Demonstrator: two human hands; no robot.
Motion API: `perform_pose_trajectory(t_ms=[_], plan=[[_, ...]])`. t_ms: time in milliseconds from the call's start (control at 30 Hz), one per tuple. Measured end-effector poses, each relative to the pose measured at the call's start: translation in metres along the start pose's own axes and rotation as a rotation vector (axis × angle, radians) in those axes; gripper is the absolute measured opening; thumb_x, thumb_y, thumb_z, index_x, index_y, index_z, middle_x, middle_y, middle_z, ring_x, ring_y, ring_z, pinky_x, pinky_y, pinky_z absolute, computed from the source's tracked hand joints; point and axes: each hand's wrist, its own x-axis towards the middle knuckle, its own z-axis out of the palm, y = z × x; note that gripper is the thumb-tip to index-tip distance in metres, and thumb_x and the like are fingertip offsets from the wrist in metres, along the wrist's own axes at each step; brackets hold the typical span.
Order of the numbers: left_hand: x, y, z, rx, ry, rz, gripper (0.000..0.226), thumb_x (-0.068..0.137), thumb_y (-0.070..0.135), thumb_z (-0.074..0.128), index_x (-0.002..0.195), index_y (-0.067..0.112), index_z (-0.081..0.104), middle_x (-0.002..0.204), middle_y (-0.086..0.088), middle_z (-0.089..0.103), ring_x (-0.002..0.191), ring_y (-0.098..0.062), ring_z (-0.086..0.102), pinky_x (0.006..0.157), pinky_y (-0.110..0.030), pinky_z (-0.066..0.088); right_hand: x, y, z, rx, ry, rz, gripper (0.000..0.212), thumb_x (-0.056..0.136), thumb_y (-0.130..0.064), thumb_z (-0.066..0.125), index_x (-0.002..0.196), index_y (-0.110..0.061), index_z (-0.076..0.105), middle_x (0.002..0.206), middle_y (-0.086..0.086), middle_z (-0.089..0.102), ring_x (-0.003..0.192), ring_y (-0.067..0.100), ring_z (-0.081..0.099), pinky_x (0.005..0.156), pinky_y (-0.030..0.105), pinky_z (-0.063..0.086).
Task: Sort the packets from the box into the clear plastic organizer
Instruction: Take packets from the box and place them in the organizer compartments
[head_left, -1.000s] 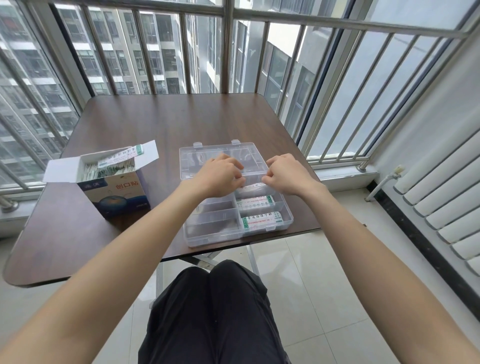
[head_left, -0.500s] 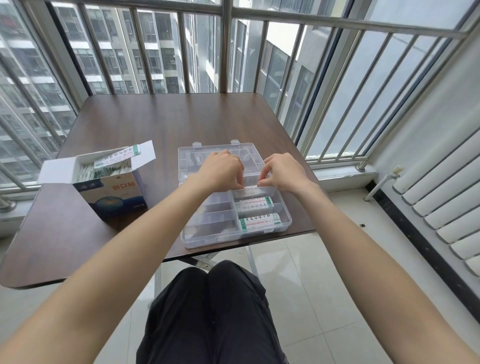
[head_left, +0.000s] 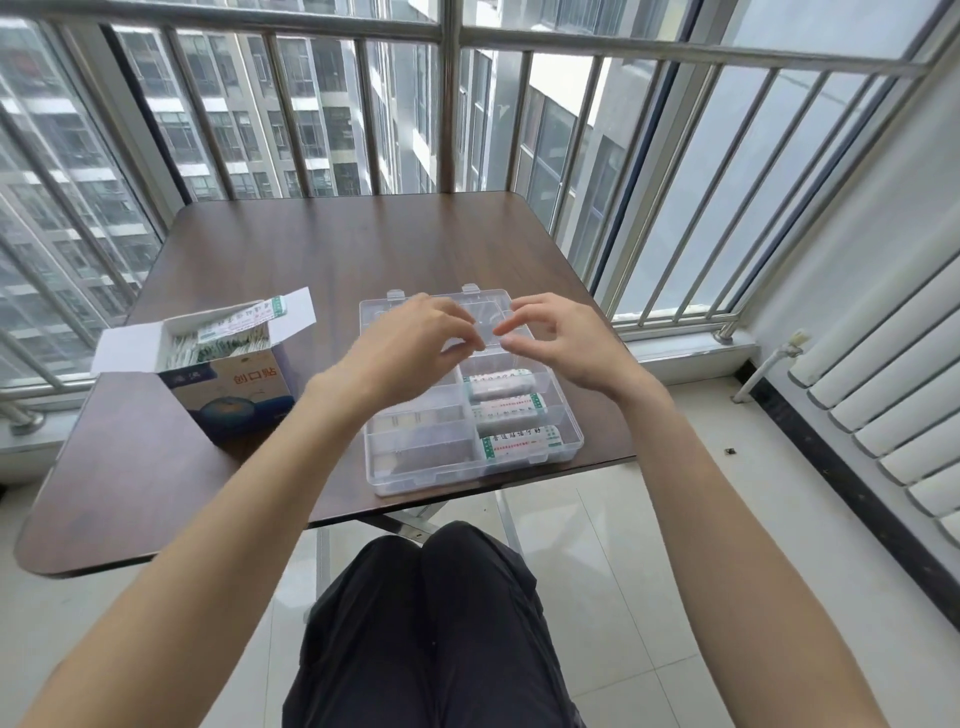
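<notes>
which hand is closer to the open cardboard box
Left. The left hand hovers over the organizer just right of the box; the right hand is farther right, across the organizer.

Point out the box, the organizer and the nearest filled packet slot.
box (head_left: 244, 392): head view, blue front face.
organizer (head_left: 415, 480): head view, near left rim.
packets (head_left: 519, 441): head view, printed top of the stack in the nearest right compartment.
</notes>
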Motion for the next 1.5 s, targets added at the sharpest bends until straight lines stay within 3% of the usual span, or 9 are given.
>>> perform_pose_trajectory(t_ms=[133, 233, 300, 400, 467, 633, 933, 1267, 1500], plan=[[-0.044, -0.007, -0.028, -0.005, 0.360, 0.032, 0.015, 0.091, 0.021, 0.060, 0.100, 0.022, 0.071, 0.103, 0.005, 0.069, 0.094, -0.019, 0.061, 0.076, -0.037, 0.052, 0.000, -0.035, 0.017, 0.156, 0.005, -0.149, 0.014, 0.090, -0.024, 0.062, 0.100, -0.023, 0.072, 0.109, -0.006, 0.068, 0.108, 0.006, 0.057, 0.095, 0.025, 0.044], [-0.073, -0.033, -0.045, 0.075, 0.505, -0.073, 0.021, 0.088, 0.030, 0.057, 0.100, 0.021, 0.071, 0.103, 0.003, 0.069, 0.099, -0.023, 0.059, 0.086, -0.039, 0.047, 0.016, -0.068, 0.037, 0.137, 0.026, -0.257, 0.016, 0.090, -0.018, 0.062, 0.102, -0.016, 0.072, 0.104, -0.003, 0.070, 0.099, 0.008, 0.062, 0.087, 0.015, 0.044], [-0.093, -0.057, -0.054, 0.152, 0.423, -0.220, 0.049, 0.080, 0.053, 0.051, 0.113, 0.020, 0.067, 0.117, -0.003, 0.065, 0.115, -0.029, 0.052, 0.099, -0.047, 0.038, 0.031, -0.095, 0.052, 0.090, 0.039, -0.341, 0.018, 0.090, -0.016, 0.061, 0.105, -0.013, 0.071, 0.106, -0.001, 0.070, 0.099, 0.010, 0.062, 0.086, 0.013, 0.043], [-0.114, -0.087, -0.063, 0.212, 0.119, -0.499, 0.107, 0.056, 0.084, 0.040, 0.142, 0.019, 0.040, 0.145, -0.011, 0.040, 0.138, -0.033, 0.026, 0.112, -0.051, 0.018, 0.056, -0.130, 0.078, -0.055, -0.002, -0.411, 0.027, 0.093, -0.020, 0.056, 0.118, -0.013, 0.064, 0.119, 0.003, 0.065, 0.112, 0.015, 0.056, 0.097, 0.026, 0.040], [-0.124, -0.100, -0.064, 0.165, 0.023, -0.575, 0.120, 0.053, 0.090, 0.050, 0.147, 0.019, 0.030, 0.150, -0.011, 0.032, 0.139, -0.032, 0.022, 0.113, -0.049, 0.018, 0.068, -0.150, 0.095, -0.168, -0.094, -0.416, 0.033, 0.094, -0.028, 0.054, 0.125, -0.015, 0.058, 0.126, 0.001, 0.061, 0.118, 0.017, 0.052, 0.100, 0.030, 0.038], [-0.139, -0.113, -0.056, 0.026, 0.112, -0.560, 0.088, 0.069, 0.049, 0.076, 0.141, 0.015, 0.040, 0.146, -0.008, 0.038, 0.135, -0.026, 0.031, 0.111, -0.042, 0.026, 0.076, -0.170, 0.116, -0.476, -0.214, -0.430, 0.036, 0.088, -0.043, 0.059, 0.118, -0.022, 0.063, 0.118, 0.002, 0.062, 0.108, 0.022, 0.051, 0.095, 0.030, 0.038], [-0.143, -0.122, -0.055, -0.205, 0.225, -0.671, 0.084, 0.070, 0.028, 0.082, 0.141, 0.012, 0.040, 0.139, -0.010, 0.046, 0.127, -0.023, 0.043, 0.106, -0.037, 0.036, 0.080, -0.184, 0.117, -0.417, -0.172, -0.421, 0.028, 0.091, -0.032, 0.058, 0.115, -0.018, 0.065, 0.115, 0.002, 0.064, 0.109, 0.020, 0.054, 0.090, 0.033, 0.043], [-0.148, -0.106, -0.056, -0.233, 0.277, -0.659, 0.083, 0.058, 0.037, 0.087, 0.131, 0.016, 0.051, 0.124, -0.005, 0.057, 0.108, -0.020, 0.055, 0.094, -0.037, 0.046, 0.087, -0.191, 0.121, -0.577, -0.206, -0.409, 0.020, 0.082, -0.028, 0.070, 0.100, -0.020, 0.073, 0.096, 0.002, 0.050, 0.096, 0.021, 0.051, 0.072, 0.030, 0.041], [-0.149, -0.096, -0.048, -0.237, 0.323, -0.663, 0.083, 0.058, 0.036, 0.088, 0.130, 0.015, 0.053, 0.122, -0.005, 0.058, 0.109, -0.022, 0.056, 0.094, -0.038, 0.046, 0.074, -0.173, 0.108, -0.497, -0.208, -0.492, 0.019, 0.090, -0.033, 0.061, 0.098, -0.021, 0.073, 0.109, 0.004, 0.059, 0.099, 0.022, 0.055, 0.085, 0.037, 0.048]])
